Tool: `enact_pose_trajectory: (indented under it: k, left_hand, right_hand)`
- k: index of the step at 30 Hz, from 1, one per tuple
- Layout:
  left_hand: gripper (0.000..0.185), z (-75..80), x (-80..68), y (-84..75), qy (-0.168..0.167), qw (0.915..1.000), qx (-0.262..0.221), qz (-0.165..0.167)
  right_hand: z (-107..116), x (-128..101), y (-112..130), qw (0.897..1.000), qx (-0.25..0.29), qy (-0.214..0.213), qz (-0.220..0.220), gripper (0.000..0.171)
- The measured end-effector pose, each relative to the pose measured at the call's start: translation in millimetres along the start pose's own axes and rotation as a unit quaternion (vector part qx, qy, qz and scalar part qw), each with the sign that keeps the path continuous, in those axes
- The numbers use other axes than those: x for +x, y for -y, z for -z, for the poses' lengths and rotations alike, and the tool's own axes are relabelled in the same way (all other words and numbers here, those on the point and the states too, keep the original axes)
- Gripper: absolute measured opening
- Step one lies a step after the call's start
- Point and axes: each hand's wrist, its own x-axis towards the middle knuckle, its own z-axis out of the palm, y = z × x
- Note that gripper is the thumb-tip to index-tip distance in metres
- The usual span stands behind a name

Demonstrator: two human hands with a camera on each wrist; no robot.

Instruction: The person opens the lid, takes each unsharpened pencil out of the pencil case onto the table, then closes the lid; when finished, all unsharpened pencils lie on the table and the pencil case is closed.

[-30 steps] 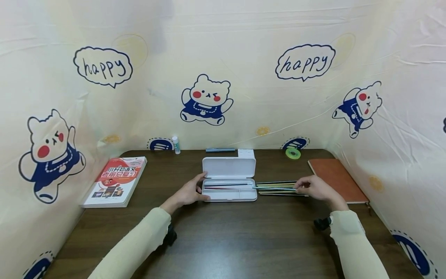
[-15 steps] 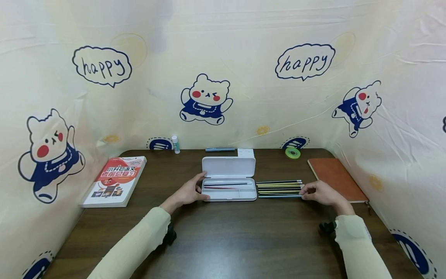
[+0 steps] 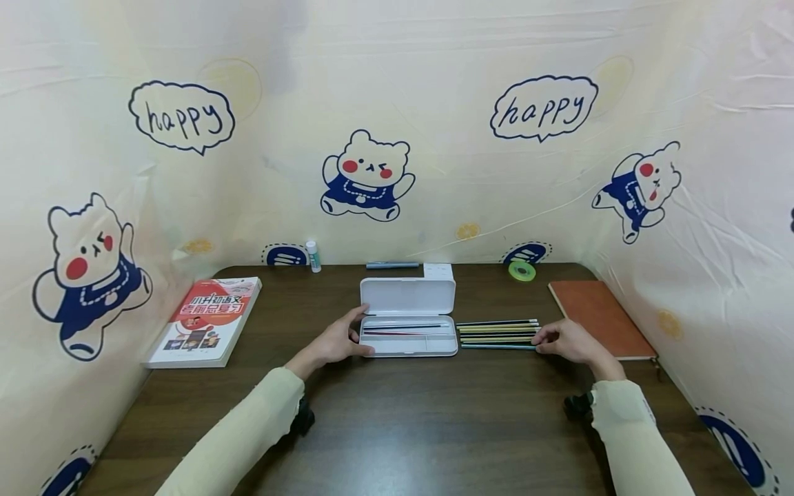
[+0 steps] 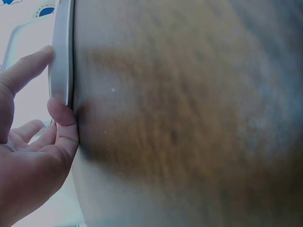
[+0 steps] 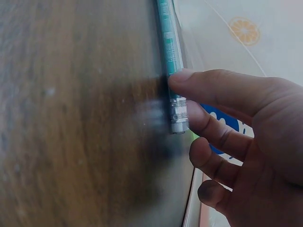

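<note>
A white pencil case (image 3: 407, 297) stands with its lid raised on the dark wooden table. My left hand (image 3: 335, 339) grips its left end; in the left wrist view thumb and fingers lie along the case wall (image 4: 62, 52). Inside the case lie a dark pencil (image 3: 403, 326) and a thin red one (image 3: 391, 334). Right of the case, several pencils (image 3: 496, 331) lie side by side. The nearest is a teal pencil (image 3: 496, 346). My right hand (image 3: 569, 341) pinches its eraser end between thumb and finger, plain in the right wrist view (image 5: 179, 116).
A book with a red and white cover (image 3: 207, 320) lies at the left, a brown notebook (image 3: 602, 320) at the right. Along the back are a glue stick (image 3: 313, 257), a blue pen-like item (image 3: 392, 265), a white block (image 3: 438, 271) and green tape (image 3: 522, 271).
The teal pencil, earlier held across the row with its tip over the case, has come right and down to the row's near side. My left hand and the case have stayed put.
</note>
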Motion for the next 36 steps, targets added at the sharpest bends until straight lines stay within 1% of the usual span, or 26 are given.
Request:
enact_pose_trajectory:
  k: [9,13,15,16,19,21,28,36]
  left_hand:
    - [0.097,-0.1,0.7,-1.1,0.003,1.0,-0.004,0.005]
    - [0.097,0.0,-0.1,-1.5,0.003,1.0,-0.002,0.003]
    - [0.096,-0.1,-0.4,-1.4,0.003,1.0,-0.001,0.002]
    - [0.096,-0.2,-0.3,-1.1,0.002,1.0,0.0,0.001]
    - [0.096,-0.5,-0.1,-0.5,0.001,1.0,-0.001,0.0]
    - [0.096,-0.5,-0.1,-0.6,0.001,1.0,-0.003,0.0]
    - [0.096,-0.1,-0.5,-0.5,0.001,1.0,-0.004,0.003]
    - [0.096,0.0,-1.2,-0.9,0.002,1.0,-0.002,-0.001]
  right_hand:
    - [1,3,3,1.0,0.004,-0.005,0.006,0.009]
    - [1,7,8,1.0,0.009,-0.011,0.023,0.013]
    - [-1,11,11,0.999,0.02,-0.013,0.025,0.015]
    - [-1,12,14,0.999,0.023,-0.012,0.033,0.017]
    - [-2,18,23,0.999,0.038,-0.008,0.035,0.021]
    - [-3,21,30,0.998,0.045,-0.004,0.044,0.022]
    - [-11,33,56,0.997,0.035,0.0,0.072,0.021]
    - [-26,54,78,0.994,0.035,0.016,0.107,0.021]
